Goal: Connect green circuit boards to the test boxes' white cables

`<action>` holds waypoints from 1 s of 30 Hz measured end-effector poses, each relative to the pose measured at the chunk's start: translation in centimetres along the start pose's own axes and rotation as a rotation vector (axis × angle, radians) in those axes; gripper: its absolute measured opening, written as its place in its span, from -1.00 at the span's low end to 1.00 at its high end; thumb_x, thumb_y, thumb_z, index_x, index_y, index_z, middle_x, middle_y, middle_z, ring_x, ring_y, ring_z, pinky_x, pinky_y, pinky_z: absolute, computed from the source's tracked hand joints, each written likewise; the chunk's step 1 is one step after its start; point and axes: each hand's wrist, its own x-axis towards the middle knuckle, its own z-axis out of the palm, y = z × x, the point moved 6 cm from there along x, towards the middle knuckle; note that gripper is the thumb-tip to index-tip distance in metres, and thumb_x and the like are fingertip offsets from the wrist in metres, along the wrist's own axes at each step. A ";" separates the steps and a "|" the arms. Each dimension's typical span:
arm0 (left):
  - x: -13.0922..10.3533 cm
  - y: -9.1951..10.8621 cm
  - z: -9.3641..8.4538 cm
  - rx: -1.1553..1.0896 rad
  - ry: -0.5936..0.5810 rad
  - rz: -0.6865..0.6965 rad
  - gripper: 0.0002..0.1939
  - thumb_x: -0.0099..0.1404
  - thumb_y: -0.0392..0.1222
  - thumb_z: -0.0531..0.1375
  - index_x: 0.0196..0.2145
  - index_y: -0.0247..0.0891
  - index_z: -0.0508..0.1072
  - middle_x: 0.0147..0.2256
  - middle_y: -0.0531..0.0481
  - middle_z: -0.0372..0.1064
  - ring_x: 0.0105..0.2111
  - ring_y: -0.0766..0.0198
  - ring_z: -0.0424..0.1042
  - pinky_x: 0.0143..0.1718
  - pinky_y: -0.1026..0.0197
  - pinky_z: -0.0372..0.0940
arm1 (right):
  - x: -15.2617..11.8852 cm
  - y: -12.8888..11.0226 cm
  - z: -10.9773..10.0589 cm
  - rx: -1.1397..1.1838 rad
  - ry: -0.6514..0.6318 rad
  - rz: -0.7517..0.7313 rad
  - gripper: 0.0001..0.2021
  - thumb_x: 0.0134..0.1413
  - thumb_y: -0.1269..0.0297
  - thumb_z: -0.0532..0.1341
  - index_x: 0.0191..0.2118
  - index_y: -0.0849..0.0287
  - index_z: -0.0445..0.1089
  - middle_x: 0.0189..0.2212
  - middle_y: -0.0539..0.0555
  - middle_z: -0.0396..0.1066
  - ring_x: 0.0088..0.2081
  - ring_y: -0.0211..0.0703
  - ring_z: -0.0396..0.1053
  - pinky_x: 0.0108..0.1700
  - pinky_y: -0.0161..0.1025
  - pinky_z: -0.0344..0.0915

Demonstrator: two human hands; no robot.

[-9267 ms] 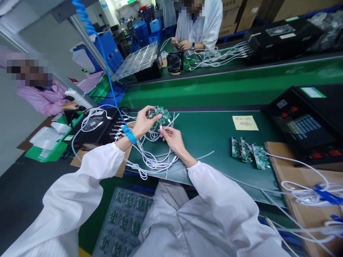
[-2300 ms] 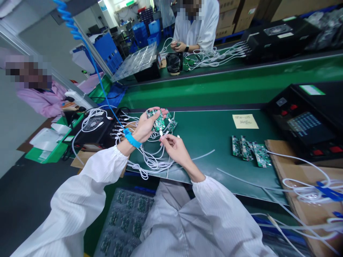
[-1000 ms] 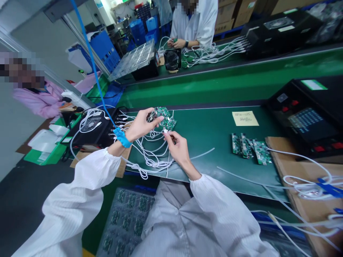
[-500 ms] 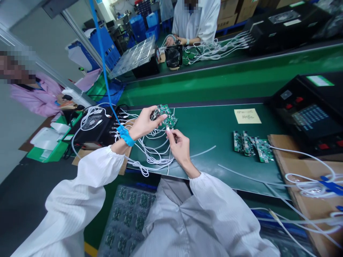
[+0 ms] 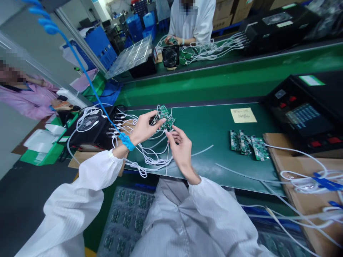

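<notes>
My left hand [image 5: 144,127] is closed on a green circuit board [image 5: 168,122], thumb on top, above the green bench. Another green board part shows just behind it, but I cannot tell whether it is separate. My right hand [image 5: 181,148] is at the near edge of the board. Its thumb presses a white cable plug [image 5: 166,131] there, while the index finger reaches up beside the board's edge. Whether the plug is seated in the board is too small to tell. A blue wrist strap [image 5: 126,141] with a coiled cord circles my left wrist.
White cables [image 5: 150,157] run from a black box [image 5: 91,130] at left. Several circuit boards [image 5: 248,144] lie at right near a yellow note [image 5: 243,115], a black tester [image 5: 302,114] and cardboard [image 5: 276,142]. A tray of boards [image 5: 125,217] is below. A co-worker [image 5: 191,21] sits opposite.
My right index finger has lifted from its pinch towards the board's edge; the thumb stays at the plug. The view has shifted slightly. The co-worker opposite now shows a board in hand.
</notes>
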 end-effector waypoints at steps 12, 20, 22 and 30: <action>-1.7 -0.2 0.7 0.209 -0.052 0.235 -0.89 0.22 -0.29 0.23 -0.25 -0.23 0.50 -0.27 -0.10 0.51 -0.26 0.16 0.47 -0.16 0.18 0.32 | -1.8 -3.9 1.6 -0.251 0.174 -0.385 -0.76 0.39 0.20 0.20 -0.01 0.05 0.60 -0.20 0.14 0.55 -0.11 -0.03 0.41 0.03 -0.03 0.38; -2.0 -0.7 0.8 0.248 -0.063 0.255 -0.88 0.25 -0.29 0.23 -0.22 -0.22 0.48 -0.25 -0.11 0.49 -0.23 0.15 0.47 -0.15 0.16 0.33 | -1.7 -3.5 1.5 -0.211 0.170 -0.300 -0.75 0.36 0.16 0.21 -0.07 0.05 0.64 -0.26 0.15 0.51 -0.13 0.00 0.36 0.05 0.03 0.34; -2.0 -0.7 0.8 0.252 -0.063 0.263 -0.87 0.25 -0.31 0.23 -0.22 -0.22 0.48 -0.25 -0.11 0.49 -0.24 0.16 0.47 -0.15 0.17 0.33 | -1.7 -3.5 1.5 -0.194 0.174 -0.304 -0.76 0.36 0.17 0.21 -0.07 0.06 0.64 -0.26 0.16 0.51 -0.13 0.00 0.37 0.04 0.02 0.34; -2.7 0.0 1.0 0.378 -0.017 0.476 -0.90 0.31 -0.37 0.16 -0.20 -0.28 0.41 -0.30 -0.06 0.45 -0.31 0.24 0.44 -0.27 0.25 0.29 | -1.8 -4.2 1.5 -0.253 0.260 -0.425 -0.82 0.36 0.26 0.23 -0.14 0.12 0.61 -0.29 0.10 0.53 -0.19 -0.11 0.41 -0.07 -0.09 0.39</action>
